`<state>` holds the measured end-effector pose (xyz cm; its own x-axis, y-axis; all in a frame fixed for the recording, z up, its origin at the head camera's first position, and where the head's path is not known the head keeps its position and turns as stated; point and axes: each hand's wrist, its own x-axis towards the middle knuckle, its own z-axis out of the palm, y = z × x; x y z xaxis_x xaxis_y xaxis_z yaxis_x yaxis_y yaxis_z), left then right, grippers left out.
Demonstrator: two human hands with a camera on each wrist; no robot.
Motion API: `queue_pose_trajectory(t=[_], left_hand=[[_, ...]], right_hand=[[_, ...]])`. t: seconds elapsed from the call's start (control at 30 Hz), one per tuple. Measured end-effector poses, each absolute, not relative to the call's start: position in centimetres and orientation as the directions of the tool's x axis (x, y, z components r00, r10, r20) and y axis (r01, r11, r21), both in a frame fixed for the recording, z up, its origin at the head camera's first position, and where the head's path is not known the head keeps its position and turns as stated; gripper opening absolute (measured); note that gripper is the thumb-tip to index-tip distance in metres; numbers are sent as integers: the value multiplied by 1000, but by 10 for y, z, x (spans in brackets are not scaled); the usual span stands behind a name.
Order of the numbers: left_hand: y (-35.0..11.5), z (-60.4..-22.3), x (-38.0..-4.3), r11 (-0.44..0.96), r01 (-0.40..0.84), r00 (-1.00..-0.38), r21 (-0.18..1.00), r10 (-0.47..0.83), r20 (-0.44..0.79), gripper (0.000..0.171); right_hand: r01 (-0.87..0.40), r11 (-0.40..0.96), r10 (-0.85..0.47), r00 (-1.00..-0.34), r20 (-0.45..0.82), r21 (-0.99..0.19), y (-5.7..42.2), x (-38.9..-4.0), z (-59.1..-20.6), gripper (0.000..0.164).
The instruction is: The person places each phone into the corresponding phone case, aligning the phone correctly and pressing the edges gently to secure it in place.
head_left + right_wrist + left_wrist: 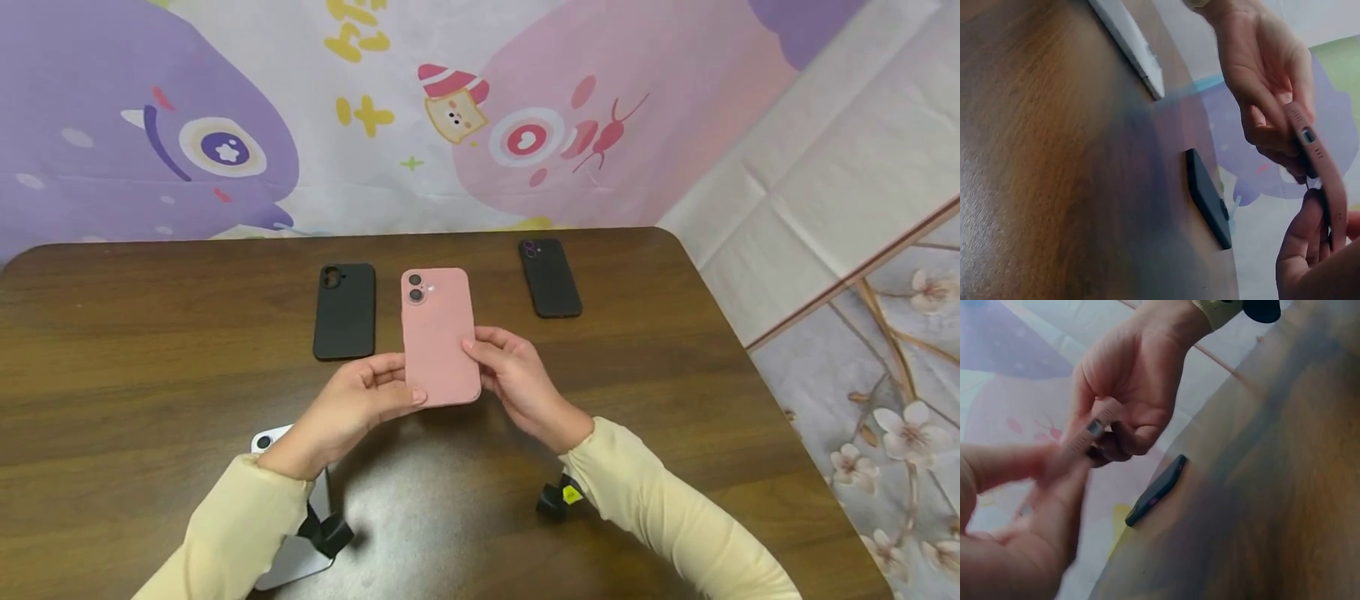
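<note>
- pink phone (441, 342), head view: raised over the worktop (675, 375), back towards the person, lenses (416, 295) at the far left corner. left grip (360, 396) pinches the near left corner and right grip (525, 387) the right edge, each with a thumb on the back. a black case (347, 312) lies beyond on the left, a dark phone (553, 279) beyond on the right, a white phone (300, 560) partly under the left sleeve (232, 517).
- left wrist view: the bottom edge with its port opening (1095, 428) shows between both grips, rather blurred. holding opposite sides seems sound; an even, light squeeze should prevent twisting.
- right wrist view: both grips hold the pink phone from its sides, well above the worktop; its underside is too shadowed to tell. thumbs are best clear of lenses and port, with fingers supporting below.
</note>
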<state>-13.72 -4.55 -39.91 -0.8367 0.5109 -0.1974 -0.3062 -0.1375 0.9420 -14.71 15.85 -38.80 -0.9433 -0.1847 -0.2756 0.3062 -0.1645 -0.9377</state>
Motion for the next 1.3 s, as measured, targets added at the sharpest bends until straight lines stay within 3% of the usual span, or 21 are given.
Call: queue_pose_trajectory(t=[0.23,0.37,0.53,0.67,0.8,1.3], left_hand=[[-53,-393,-152,-32,-353,-827,935,478,-296,48],[-69,-387,-167,44,-323,-859,945,406,-313,47],[-88,-382,-188,341,-226,-907,912,267,-325,44],[-98,-383,-200,600,-164,-930,783,171,-325,46],[-100,-386,-209,729,-138,-936,671,125,-328,54],[-98,-405,-225,809,-172,-937,562,41,-346,81]], right_hand=[[320,-91,-94,-946,-312,-943,162,-157,-393,31],[328,-100,-41,-945,-326,-939,169,-169,-395,33],[343,-110,35,-937,-348,-933,177,-186,-402,33],[343,-107,71,-934,-351,-933,182,-199,-410,34],[350,-94,95,-929,-358,-932,187,-209,-417,34],[367,-23,138,-920,-367,-930,201,-249,-427,34]])
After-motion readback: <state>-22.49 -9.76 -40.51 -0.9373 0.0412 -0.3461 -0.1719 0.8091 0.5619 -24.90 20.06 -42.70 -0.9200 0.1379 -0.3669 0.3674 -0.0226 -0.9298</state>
